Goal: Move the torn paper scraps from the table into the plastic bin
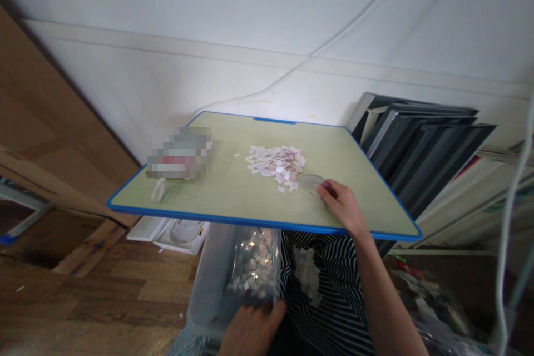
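Note:
Over the front right of a pale green table (225, 194) with a blue edge, my right hand (340, 200) pinches a clear protractor (311, 181) by its right end. The protractor's left end is beside a heap of small white and pinkish paper slips (275, 161). Below the table, my left hand (252, 329) is curled at the near side of a translucent plastic bin (211, 283). Its fingertips are hidden, so what it grips cannot be made out. Just beyond it, a clear plastic bag (255, 258) of small white pieces lies in the bin.
A blurred-out item (179, 153) and a white loop (158, 190) are at the table's left. Dark flat panels (425, 150) lean against the wall at right. More white slips (306, 275) lie on striped cloth (337, 272) in my lap. Cardboard (54, 105) stands at left.

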Tool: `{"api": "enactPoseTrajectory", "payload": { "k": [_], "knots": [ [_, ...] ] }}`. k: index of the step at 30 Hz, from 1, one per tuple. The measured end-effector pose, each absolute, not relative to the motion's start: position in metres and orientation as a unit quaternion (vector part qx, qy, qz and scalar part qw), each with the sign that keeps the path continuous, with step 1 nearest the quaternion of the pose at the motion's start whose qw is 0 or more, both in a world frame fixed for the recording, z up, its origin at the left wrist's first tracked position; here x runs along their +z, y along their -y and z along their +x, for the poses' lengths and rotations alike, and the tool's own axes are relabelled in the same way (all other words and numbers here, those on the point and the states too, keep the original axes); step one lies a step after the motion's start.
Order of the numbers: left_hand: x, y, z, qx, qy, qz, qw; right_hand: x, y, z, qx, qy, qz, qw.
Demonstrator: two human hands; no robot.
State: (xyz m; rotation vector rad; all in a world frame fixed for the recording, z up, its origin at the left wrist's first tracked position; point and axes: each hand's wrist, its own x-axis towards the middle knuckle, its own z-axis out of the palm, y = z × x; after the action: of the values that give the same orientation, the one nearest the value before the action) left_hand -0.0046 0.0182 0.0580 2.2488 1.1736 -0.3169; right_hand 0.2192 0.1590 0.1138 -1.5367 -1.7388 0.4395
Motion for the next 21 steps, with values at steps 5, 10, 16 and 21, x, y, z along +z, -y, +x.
{"api": "enactPoseTrajectory", "payload": {
  "k": [5,10,16,21],
  "knots": [
    [0.0603,-0.0181,-0.0047,-0.117,-0.436,0.842,0.295,0.1170,-0.1556,0.2192,0.207,0.652,-0.596,0.421],
    [0.0644,-0.0190,-0.0033,-0.128,-0.430,0.841,0.303,0.1156,-0.1545,0.2213,0.219,0.664,-0.595,0.395],
    [0.0588,-0.0197,-0.0030,-0.140,-0.429,0.841,0.297,0.1143,-0.1558,0.2212,0.197,0.663,-0.602,0.399],
    [0.0545,-0.0198,-0.0043,-0.136,-0.424,0.845,0.296,0.1161,-0.1551,0.2198,0.157,0.669,-0.618,0.381]
  ]
}}
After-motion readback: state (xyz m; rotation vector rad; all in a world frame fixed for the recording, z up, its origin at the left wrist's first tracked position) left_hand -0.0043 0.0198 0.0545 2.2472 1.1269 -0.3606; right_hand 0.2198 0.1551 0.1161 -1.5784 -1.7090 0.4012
